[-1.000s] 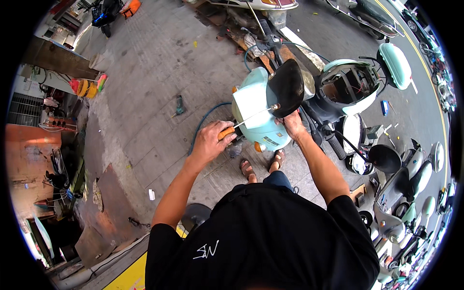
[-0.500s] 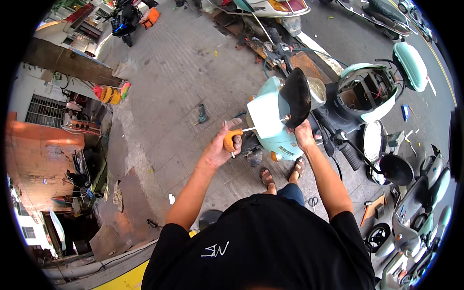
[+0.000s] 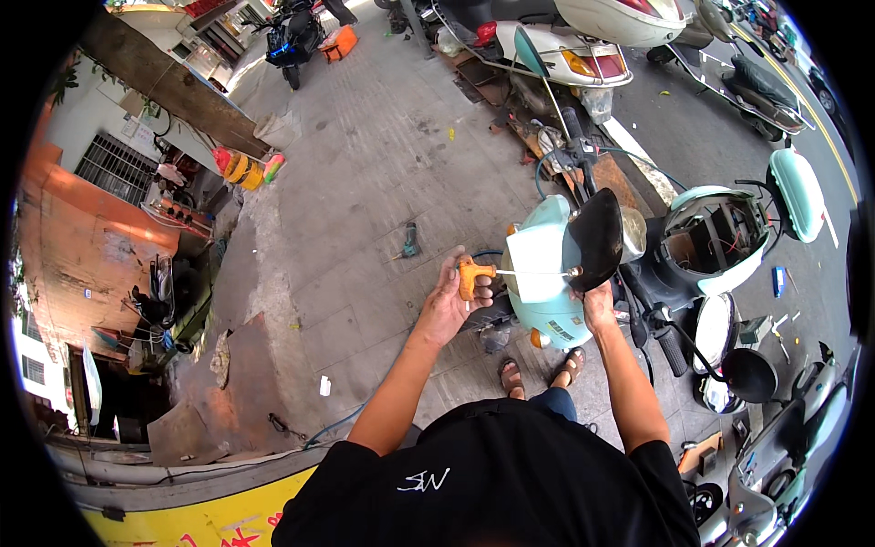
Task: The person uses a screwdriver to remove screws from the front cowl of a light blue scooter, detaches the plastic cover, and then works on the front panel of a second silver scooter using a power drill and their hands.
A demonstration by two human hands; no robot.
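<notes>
One orange-handled screwdriver (image 3: 488, 271) with a slim metal shaft is held in the left hand (image 3: 447, 305), fingers curled about the handle. Its long axis lies nearly level across the view, shaft pointing right, to the left edge of the black curved shield (image 3: 597, 239) on the pale-green rounded scooter front (image 3: 549, 308). The right hand (image 3: 599, 308), nearer the tip, is at the shield's lower edge; its grip cannot be told.

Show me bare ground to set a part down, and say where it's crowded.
Bare paving stretches between the drill and yellow bucket, and up toward the orange bag. Crowded: between left hand and right hand, by orange-handled tool and scooter front; right of that, by handlebar grip and mirror.
</notes>
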